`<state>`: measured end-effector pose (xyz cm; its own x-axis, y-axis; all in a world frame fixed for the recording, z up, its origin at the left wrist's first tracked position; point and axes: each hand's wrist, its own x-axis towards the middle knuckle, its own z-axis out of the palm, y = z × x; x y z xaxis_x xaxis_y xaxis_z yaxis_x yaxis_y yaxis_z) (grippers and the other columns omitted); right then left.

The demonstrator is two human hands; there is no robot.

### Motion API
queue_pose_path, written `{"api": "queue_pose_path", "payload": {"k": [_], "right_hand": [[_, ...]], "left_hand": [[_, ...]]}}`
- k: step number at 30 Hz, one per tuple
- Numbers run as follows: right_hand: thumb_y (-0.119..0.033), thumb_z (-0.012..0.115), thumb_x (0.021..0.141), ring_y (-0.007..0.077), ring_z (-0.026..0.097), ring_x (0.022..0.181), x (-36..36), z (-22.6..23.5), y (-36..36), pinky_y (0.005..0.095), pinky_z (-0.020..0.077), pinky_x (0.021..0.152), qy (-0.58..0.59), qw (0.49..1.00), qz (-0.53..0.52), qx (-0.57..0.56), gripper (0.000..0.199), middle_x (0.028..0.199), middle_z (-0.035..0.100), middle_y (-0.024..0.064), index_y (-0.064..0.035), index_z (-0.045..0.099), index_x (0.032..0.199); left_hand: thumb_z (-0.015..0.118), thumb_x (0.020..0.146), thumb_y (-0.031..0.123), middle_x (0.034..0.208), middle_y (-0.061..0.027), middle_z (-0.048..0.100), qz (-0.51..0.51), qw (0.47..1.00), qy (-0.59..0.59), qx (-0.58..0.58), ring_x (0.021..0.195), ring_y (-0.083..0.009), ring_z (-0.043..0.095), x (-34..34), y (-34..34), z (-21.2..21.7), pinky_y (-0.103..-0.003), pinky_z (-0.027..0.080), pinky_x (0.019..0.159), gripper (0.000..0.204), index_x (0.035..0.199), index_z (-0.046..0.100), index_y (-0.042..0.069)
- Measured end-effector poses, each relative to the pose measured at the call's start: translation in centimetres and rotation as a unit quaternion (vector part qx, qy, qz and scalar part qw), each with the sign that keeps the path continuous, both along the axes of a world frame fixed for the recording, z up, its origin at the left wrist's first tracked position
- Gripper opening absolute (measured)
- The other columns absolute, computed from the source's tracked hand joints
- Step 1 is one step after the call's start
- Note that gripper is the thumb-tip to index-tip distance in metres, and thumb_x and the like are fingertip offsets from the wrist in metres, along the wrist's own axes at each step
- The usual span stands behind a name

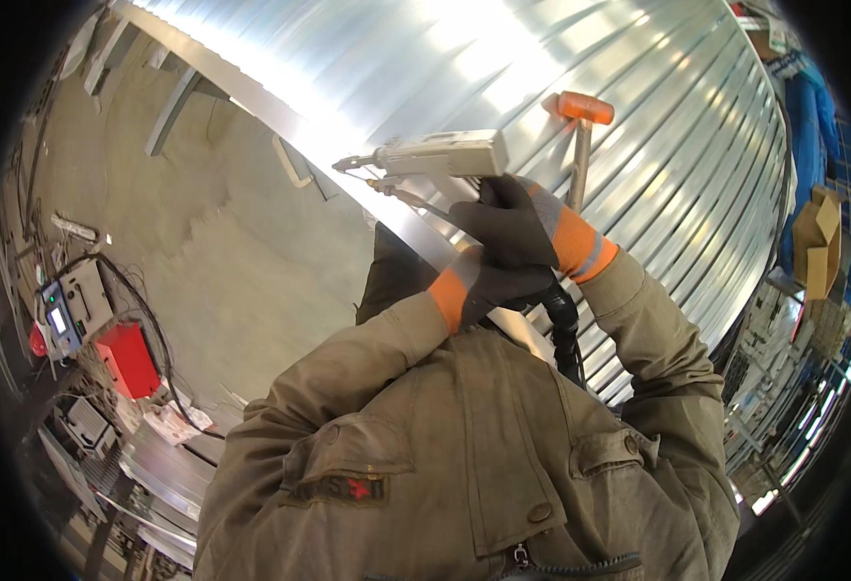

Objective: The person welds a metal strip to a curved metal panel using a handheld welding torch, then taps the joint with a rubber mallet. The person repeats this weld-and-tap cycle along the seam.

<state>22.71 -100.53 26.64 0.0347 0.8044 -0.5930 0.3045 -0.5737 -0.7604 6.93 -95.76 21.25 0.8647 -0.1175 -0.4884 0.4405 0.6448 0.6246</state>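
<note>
Welding gun [440, 155], a pale boxy tool with a thin nozzle pointing left, is what we hold up against the near edge of the big ribbed metal sheet [638, 116]. Our right hand [513, 221], in a dark glove with an orange cuff, has its fingers wrapped tight around the grip below the gun's body. Our left hand [488, 283], gloved the same, is curled closed just beneath the right, touching it, around the lower grip where the black corrugated hose [566, 334] runs down. An orange-headed hammer [582, 136] lies on the sheet just right of the gun. Far below at the left stand a red box [127, 358] and a grey welding unit [75, 308] on the floor.
</note>
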Motion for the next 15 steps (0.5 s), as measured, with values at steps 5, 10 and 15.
{"api": "queue_pose_path", "payload": {"k": [5, 10, 15], "right_hand": [[-0.023, 0.071, 0.092, 0.0102, 0.058, 0.072, 0.5, -1.6, 3.5, 0.0273, 0.0485, 0.063, 0.099, 0.988, -0.116, 0.027, 0.036, 0.081, 0.065, 0.0025, 0.0025, 0.067, 0.116], [-0.023, 0.073, 0.092, 0.0118, 0.062, 0.079, 2.1, -2.0, 2.7, 0.0301, 0.0526, 0.066, 0.114, 0.982, -0.149, 0.019, 0.045, 0.091, 0.068, 0.0039, 0.0031, 0.066, 0.128], [-0.016, 0.075, 0.091, 0.0111, 0.065, 0.074, 1.5, -4.2, 0.8, 0.0304, 0.0547, 0.066, -0.007, 0.989, -0.135, 0.066, 0.036, 0.085, 0.071, 0.004, 0.0009, 0.069, 0.121]], "left_hand": [[0.078, 0.087, 0.041, 0.083, -0.0048, 0.069, -0.062, 0.992, 0.085, 0.077, 0.077, -0.014, 0.065, 0.5, -0.6, -2.2, -0.033, 0.054, 0.07, 0.04, 0.099, 0.075, 0.003], [0.068, 0.099, 0.033, 0.108, -0.0115, 0.078, -0.08, 0.942, 0.086, 0.313, 0.089, -0.015, 0.072, -3.8, 5.9, -8.1, -0.032, 0.059, 0.082, 0.048, 0.136, 0.069, 0.003], [0.058, 0.101, 0.058, 0.125, -0.014, 0.066, 0.574, 0.707, 0.317, 0.266, 0.111, -0.026, 0.064, -11.4, 25.3, -14.0, -0.043, 0.052, 0.095, 0.066, 0.138, 0.058, 0.003]]}}
